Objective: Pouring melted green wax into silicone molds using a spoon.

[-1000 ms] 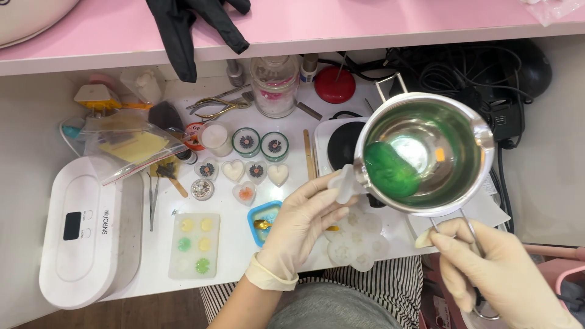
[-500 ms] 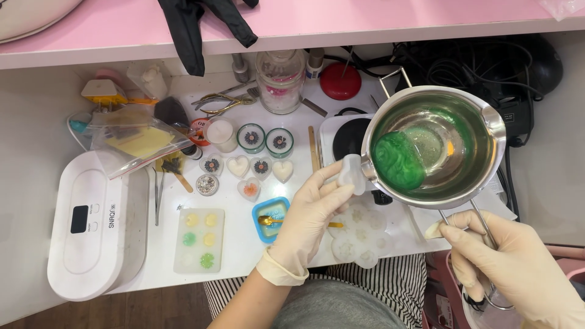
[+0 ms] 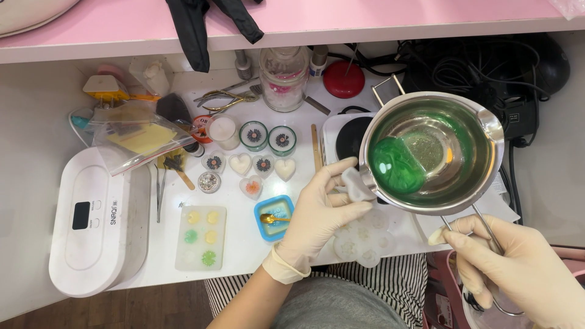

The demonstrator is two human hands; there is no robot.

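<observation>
My right hand (image 3: 518, 268), in a pale glove, grips the wire handle of a steel melting pot (image 3: 481, 164) and holds it tilted to the left above the table. Green melted wax (image 3: 396, 167) pools at the pot's lower left side. My gloved left hand (image 3: 320, 210) pinches a small clear silicone mould (image 3: 355, 184) right under the pot's left rim. A larger clear flower-shaped mould (image 3: 362, 240) lies on the table beneath my left hand.
A white box-shaped device (image 3: 100, 219) stands at the left. Small heart and round candles (image 3: 262, 149), a white tray of coloured pieces (image 3: 201, 237), a blue dish with a gold spoon (image 3: 274, 217), a small hot plate (image 3: 347, 137), a jar (image 3: 283, 79) and tools lie about. A pink shelf (image 3: 365, 15) carries a black glove (image 3: 195, 27).
The pot has tilted a little more to the left, and the green wax has slid toward its left rim. My left hand stays at the rim with the small mould.
</observation>
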